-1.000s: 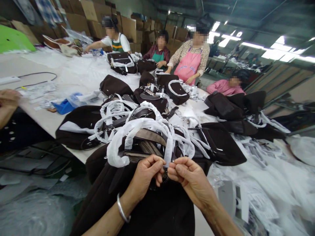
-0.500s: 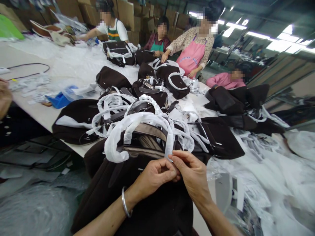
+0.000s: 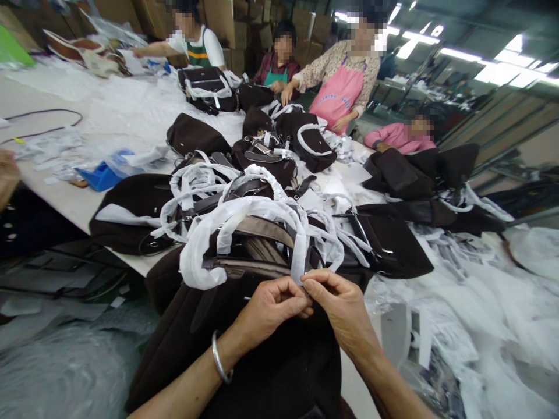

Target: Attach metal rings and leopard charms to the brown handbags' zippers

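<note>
A large dark brown handbag (image 3: 279, 355) stands right in front of me, its top partly open on a beige lining. Its handle (image 3: 194, 250) is wrapped in white paper and arches over the opening. At the handle's right lower end, my left hand (image 3: 277, 302) is closed in a pinch, thumb against forefinger. My right hand (image 3: 334, 297) pinches close beside it, fingertips nearly meeting the left ones. Whatever lies between the fingertips is too small or hidden to make out. A metal bangle (image 3: 220, 358) circles my left wrist.
More brown handbags (image 3: 391, 238) with wrapped straps crowd the table (image 3: 78, 201). A blue tray (image 3: 102, 174) lies at the left. Clear plastic (image 3: 65, 372) is heaped at lower left, white wrapping (image 3: 493, 308) at right. Several people work across the table; another person's hand (image 3: 7, 174) shows at left.
Both hands stay pinched at the handle's end, with only slight finger movement. The view has shifted a little. Across the table, a person at the back left now has something white by the hand.
</note>
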`<state>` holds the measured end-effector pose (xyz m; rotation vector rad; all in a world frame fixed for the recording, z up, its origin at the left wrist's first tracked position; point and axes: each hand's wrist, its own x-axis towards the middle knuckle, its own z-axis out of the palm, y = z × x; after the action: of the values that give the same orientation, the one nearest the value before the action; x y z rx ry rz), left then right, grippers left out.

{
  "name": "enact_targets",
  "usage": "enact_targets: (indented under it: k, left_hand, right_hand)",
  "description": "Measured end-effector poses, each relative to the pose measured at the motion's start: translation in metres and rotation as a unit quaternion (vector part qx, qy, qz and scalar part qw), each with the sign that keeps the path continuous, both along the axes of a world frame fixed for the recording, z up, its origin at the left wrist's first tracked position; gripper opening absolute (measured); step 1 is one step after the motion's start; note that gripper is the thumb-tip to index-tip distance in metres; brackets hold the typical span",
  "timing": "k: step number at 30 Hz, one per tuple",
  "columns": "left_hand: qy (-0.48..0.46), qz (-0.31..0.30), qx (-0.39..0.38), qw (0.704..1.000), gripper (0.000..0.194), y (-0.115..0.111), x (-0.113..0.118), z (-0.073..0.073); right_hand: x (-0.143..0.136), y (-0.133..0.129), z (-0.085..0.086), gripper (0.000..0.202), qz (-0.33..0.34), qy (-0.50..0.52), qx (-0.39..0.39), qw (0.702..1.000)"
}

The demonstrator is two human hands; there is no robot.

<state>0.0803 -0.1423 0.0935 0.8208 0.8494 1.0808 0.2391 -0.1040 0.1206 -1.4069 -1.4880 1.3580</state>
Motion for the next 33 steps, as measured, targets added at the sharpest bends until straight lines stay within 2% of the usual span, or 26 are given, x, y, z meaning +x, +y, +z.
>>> enact_targets:
  k: [5,8,10,12,15,23,29,33]
  left_hand:
    - [0.020,0.038,-0.013,0.999,0.026,0.000,-0.008,0.003]
    - [0.109,0.045,0.009,0.993,0.026,-0.001,-0.012,0.006]
    - [0.203,0.063,0.070,0.975,0.025,-0.002,-0.014,0.009]
    - [0.290,0.081,0.140,0.943,0.025,-0.004,-0.014,0.012]
    - [0.351,0.087,0.199,0.911,0.022,-0.005,-0.014,0.014]
    - [0.369,0.083,0.221,0.899,0.019,-0.007,-0.015,0.010]
    - [0.376,0.077,0.209,0.899,0.020,-0.007,-0.015,0.010]
    - [0.366,0.078,0.207,0.904,0.021,-0.007,-0.014,0.010]
  right_hand:
    - [0.001,0.001,0.004,0.020,0.008,0.006,0.002,1.000]
    - [0.002,0.000,0.007,0.016,0.024,-0.028,0.045,0.998]
    - [0.001,-0.001,0.009,0.013,0.037,-0.048,0.080,0.995]
    - [-0.001,-0.002,0.010,0.012,0.040,-0.063,0.107,0.991]
    - [-0.004,-0.004,0.012,0.010,0.045,-0.079,0.132,0.987]
    - [-0.005,-0.006,0.008,0.008,0.059,-0.095,0.186,0.976]
    - [-0.002,-0.006,0.008,0.009,0.049,-0.101,0.169,0.979]
    - [-0.005,-0.005,0.008,0.008,0.069,-0.111,0.176,0.976]
